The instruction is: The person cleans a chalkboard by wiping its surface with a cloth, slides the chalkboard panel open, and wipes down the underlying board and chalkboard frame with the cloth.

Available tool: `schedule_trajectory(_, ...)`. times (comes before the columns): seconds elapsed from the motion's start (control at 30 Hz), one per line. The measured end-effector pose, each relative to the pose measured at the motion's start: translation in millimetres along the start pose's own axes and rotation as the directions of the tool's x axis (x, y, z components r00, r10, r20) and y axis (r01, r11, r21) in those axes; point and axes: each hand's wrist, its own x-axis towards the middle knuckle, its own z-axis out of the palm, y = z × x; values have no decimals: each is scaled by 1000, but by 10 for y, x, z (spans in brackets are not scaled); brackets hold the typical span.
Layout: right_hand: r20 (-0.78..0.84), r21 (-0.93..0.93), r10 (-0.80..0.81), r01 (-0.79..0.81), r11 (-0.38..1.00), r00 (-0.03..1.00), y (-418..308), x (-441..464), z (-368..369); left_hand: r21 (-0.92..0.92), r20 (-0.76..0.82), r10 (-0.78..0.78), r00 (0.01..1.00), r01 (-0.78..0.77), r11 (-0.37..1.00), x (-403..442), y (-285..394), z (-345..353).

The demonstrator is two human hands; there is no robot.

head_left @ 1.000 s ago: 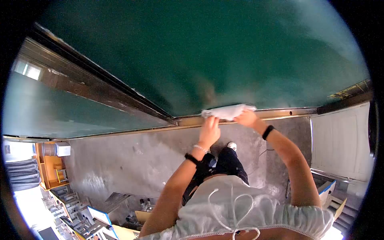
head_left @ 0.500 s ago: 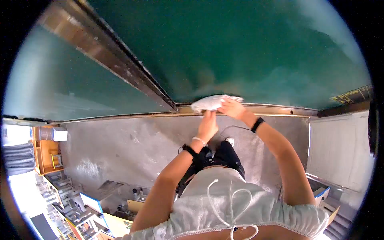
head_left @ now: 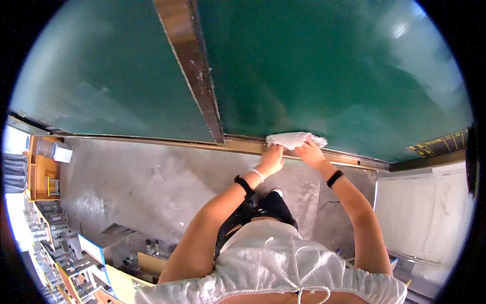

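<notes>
Board (head_left: 304, 71): wide and green, pale smears up at the right, light glinting off it
Cloth (head_left: 286, 140): white, bunched, right at the board's bottom edge, along the ledge (head_left: 243, 146)
Left hand (head_left: 271, 160): fingertips pinched nearly together on the cloth's lower edge
Right hand (head_left: 311, 153): fingers bent and closed on the cloth's right part, any gap between them hard to make out
Grip: both hands side by side, probably to hold the loose folds together and steady on that narrow strip
Post (head_left: 187, 45): brown, scuffed, splitting the board, its foot meeting the ledge left of the hands
Floor (head_left: 131, 187): grey, patchy, spreading out below the ledge
Desks (head_left: 91, 248): crowded at lower left, well apart from the cloth
</notes>
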Motion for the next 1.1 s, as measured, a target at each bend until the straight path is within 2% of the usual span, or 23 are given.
schedule_trajectory(0.03, 9, 6, -31, 31, 1000, 999, -98, 230, -27, 33, -54, -6, 999, 8, 999, -97, -96, -125)
schedule_trajectory(0.07, -16, 31, -60, 61, 998, 998, -205, 472, -31, 23, -32, -128, 991, 129, 991, -201, -311, -121)
schedule_trajectory(0.1, -43, 55, -86, 88, 995, 995, -314, 730, -19, 11, -75, -213, 974, 215, 977, -300, -485, -161)
schedule_trajectory(0.17, -200, 27, -149, 158, 987, 968, -541, 1193, 73, -21, -153, -370, 917, 371, 928, -464, -735, -303)
schedule_trajectory(0.23, -169, -9, -162, 163, 987, 972, -726, 1535, -43, -137, -268, -453, 850, 432, 891, -537, -795, -497)
schedule_trajectory(0.27, -209, -28, -144, 142, 990, 967, -778, 1621, -51, -201, -319, -495, 808, 453, 868, -546, -806, -572)
schedule_trajectory(0.37, -282, -69, -121, 105, 992, 952, -829, 1685, 26, -260, -254, -500, 828, 439, 860, -512, -899, -662)
schedule_trajectory(0.4, -279, -74, -129, 113, 991, 952, -779, 1628, 42, -193, -322, -464, 825, 423, 885, -496, -875, -624)
schedule_trajectory(0.5, -197, -35, -160, 156, 987, 967, -570, 1277, -3, -241, -190, -416, 889, 368, 898, -295, -794, -393)
schedule_trajectory(0.57, -160, -29, -145, 142, 989, 976, -404, 918, -47, -182, -65, -529, 846, 511, 840, -130, -609, -78)
schedule_trajectory(0.6, -103, -7, -113, 113, 994, 988, -322, 713, -69, -133, -5, -501, 865, 496, 858, -42, -384, -51)
schedule_trajectory(0.63, -113, -15, -75, 74, 997, 991, -245, 493, -9, -88, 58, -468, 882, 472, 877, 48, -128, -39)
schedule_trajectory(0.67, -9, -37, -36, 36, 999, 999, -167, 270, 5, -128, 50, -377, 925, 380, 916, 118, 16, 76)
schedule_trajectory(0.7, 0, -84, -6, 6, 996, 1000, -61, 35, 11, -170, 40, -282, 959, 285, 943, 181, 156, 183)
schedule_trajectory(0.77, 18, -172, 56, -52, 984, 998, 97, -415, -5, -144, 213, -111, 971, 144, 979, 351, 378, 339)
schedule_trajectory(0.8, 42, -252, 92, -79, 964, 995, 169, -586, -87, -183, 16, 24, 1000, -21, 983, 357, 514, 430)
schedule_trajectory(0.83, 61, -331, 129, -102, 938, 990, 248, -709, -245, -225, -21, 41, 999, -45, 973, 409, 643, 465)
schedule_trajectory(0.87, 143, -244, 248, -208, 947, 958, 295, -797, -394, -263, -58, 56, 997, -69, 962, 476, 759, 487)
schedule_trajectory(0.9, 2, -272, 237, -227, 935, 972, 397, -852, -550, -299, -94, 67, 993, -93, 950, 527, 893, 454)
schedule_trajectory(0.97, -114, -264, 303, -323, 909, 946, 569, -862, -822, -288, -197, 182, 963, -234, 929, 583, 1209, 85)
schedule_trajectory(1.03, -271, -239, 367, -431, 870, 890, 713, -756, -1212, -250, -314, 280, 907, -364, 897, 661, 1480, -407)
schedule_trajectory(1.07, -330, -207, 392, -472, 857, 858, 788, -666, -1419, -256, -297, 291, 910, -369, 893, 695, 1650, -739)
schedule_trajectory(1.1, -387, -172, 417, -509, 843, 822, 841, -562, -1626, -181, -368, 354, 860, -439, 880, 725, 1786, -1020)
